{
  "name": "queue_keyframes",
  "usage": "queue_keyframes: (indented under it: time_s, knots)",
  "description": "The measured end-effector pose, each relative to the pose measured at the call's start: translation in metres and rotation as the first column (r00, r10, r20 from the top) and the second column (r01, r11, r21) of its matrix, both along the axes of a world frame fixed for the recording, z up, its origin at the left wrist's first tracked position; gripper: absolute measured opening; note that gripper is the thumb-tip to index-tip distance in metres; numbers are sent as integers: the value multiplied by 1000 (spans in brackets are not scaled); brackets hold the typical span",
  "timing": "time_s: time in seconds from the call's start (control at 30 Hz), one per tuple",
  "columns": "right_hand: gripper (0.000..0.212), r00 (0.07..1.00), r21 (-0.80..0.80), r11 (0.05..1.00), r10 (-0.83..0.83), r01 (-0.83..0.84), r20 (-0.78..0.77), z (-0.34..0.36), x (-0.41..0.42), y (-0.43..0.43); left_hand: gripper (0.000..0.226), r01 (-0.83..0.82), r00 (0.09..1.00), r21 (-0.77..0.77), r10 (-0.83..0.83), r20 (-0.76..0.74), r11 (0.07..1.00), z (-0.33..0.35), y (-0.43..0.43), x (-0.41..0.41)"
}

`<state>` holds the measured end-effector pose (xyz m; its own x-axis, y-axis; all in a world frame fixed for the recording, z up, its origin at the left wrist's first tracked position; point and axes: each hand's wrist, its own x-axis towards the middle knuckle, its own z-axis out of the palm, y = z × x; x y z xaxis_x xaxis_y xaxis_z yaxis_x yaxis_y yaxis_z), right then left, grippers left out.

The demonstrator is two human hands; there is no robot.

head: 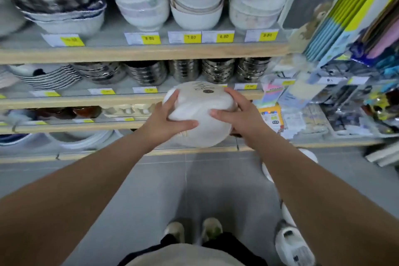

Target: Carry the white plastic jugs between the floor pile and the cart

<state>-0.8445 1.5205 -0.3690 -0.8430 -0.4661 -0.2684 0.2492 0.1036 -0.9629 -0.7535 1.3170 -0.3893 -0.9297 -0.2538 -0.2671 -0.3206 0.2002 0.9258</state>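
Wooden shelves (138,52) with stacked bowls (141,0), seemingly steel bowls (218,70)

The white bowl (199,114) I hold upturned between my left hand (166,124) and right hand (239,114) looks like smooth glazed ceramic with a soft sheen, and a small dark round sticker (208,91) sits on its base. The shelf edges (138,53) look like pale matt wood. The stacked bowls (218,70) on the middle shelf are shiny, mirror-like metal. The price tags (191,37) are flat paper, white and yellow. The floor tiles (151,179) are grey and matt.
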Motion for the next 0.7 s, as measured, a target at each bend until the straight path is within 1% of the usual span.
queue_keyframes:
  time_s: [0.1, 0.17, 0.2, 0.3, 0.37, 0.43, 0.5, 0.6, 0.7]
  knots:
    - [73, 986, 1, 989, 150, -150, -76, 21, 4, -37, 114, -180, 981, -7, 179, -75, 984, 21, -20, 35]
    - [80, 962, 23, 969, 246, -245, -120, 34, 9, -66, 116, -282, 948, 20, 282, -148, 959, 34, -31, 61]
    - [80, 946, 25, 955, 296, -296, -132, 39, 13, -82, 117, -334, 927, 11, 331, -175, 943, 39, -37, 76]
    - [81, 884, 27, 895, 445, -446, -144, 52, 35, -131, 117, -510, 842, -17, 495, -212, 860, 50, -57, 119]
    - [80, 836, 9, 846, 528, -533, -146, 57, 57, -168, 114, -612, 769, 15, 600, -221, 790, 55, -73, 151]
    - [83, 787, -3, 796, 598, -606, -152, 60, 83, -205, 113, -674, 707, 44, 661, -250, 737, 60, -91, 185]
    - [91, 730, 27, 744, 661, -668, -173, 62, 117, -248, 109, -735, 645, 44, 718, -262, 677, 62, -115, 226]
    - [100, 660, 45, 677, 727, -734, -189, 66, 162, -303, 101, -794, 581, 37, 774, -250, 607, 66, -152, 276]
    - [104, 601, 30, 616, 777, -788, -187, 69, 217, -373, 98, -850, 500, 16, 818, -284, 526, 74, -201, 334]
